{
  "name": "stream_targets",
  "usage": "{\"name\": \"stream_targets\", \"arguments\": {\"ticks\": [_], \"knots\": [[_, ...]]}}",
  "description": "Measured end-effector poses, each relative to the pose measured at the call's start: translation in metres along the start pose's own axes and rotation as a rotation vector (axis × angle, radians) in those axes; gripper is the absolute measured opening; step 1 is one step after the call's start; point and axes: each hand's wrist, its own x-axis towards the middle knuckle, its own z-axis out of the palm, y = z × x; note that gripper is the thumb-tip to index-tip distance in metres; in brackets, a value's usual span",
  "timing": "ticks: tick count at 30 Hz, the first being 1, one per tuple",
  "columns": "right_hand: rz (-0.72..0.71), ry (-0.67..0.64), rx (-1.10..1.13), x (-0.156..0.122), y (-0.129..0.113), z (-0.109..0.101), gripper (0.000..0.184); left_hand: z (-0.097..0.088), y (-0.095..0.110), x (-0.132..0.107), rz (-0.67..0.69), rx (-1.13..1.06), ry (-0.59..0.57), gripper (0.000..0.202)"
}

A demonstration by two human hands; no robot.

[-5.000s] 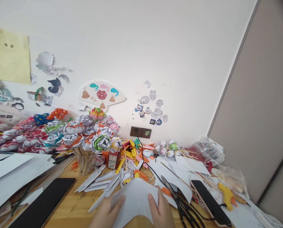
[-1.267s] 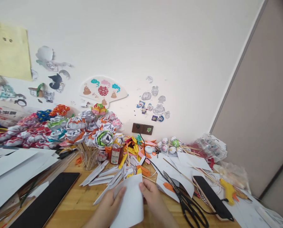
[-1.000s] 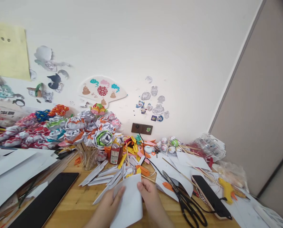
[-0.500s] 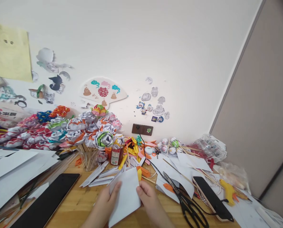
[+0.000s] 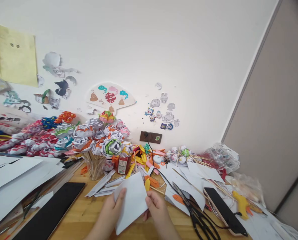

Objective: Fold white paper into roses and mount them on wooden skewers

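A white sheet of paper [image 5: 132, 203] is held up between my two hands, tilted above the wooden table [image 5: 88, 213]. My left hand [image 5: 113, 208] grips its left edge, thumb on the front and fingers hidden behind. At the right edge, my right hand [image 5: 155, 203] pinches the paper between thumb and fingers. Just beyond the sheet lie folded white paper strips [image 5: 103, 184] and a folded orange paper piece [image 5: 152, 181]. Black-handled scissors [image 5: 196, 213] rest to the right of my right hand.
A dark tablet-like slab [image 5: 51, 210] lies at left beside stacked white sheets [image 5: 21, 180]. Paper flowers [image 5: 98, 133] on sticks stand behind, next to a small red box [image 5: 123, 165]. At right are a phone [image 5: 224, 210] and a yellow glue gun [image 5: 241, 204].
The paper has turned and risen slightly between my hands, its lower corner now higher. Fingers of my right hand now show beneath its right edge. The view has shifted slightly.
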Motion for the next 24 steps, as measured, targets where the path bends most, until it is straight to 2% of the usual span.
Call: {"name": "stream_targets", "arguments": {"ticks": [9,20,22,24], "knots": [[0.013,-0.006,-0.062,0.0012,0.0094,-0.0004,0.056,0.0014,-0.0053,-0.0026,0.036,-0.013,-0.177,0.045],[0.0,-0.055,-0.067,0.0033,0.0098,-0.0006,0.059,0.0002,-0.001,-0.0033,-0.052,-0.104,-0.131,0.053],[-0.012,-0.027,-0.109,0.0033,0.0091,-0.0014,0.059,-0.0005,0.0004,-0.0047,-0.042,-0.104,-0.131,0.054],[-0.046,0.03,-0.162,0.0014,0.007,-0.0021,0.055,-0.002,0.0001,-0.005,0.026,-0.048,-0.124,0.055]]}}
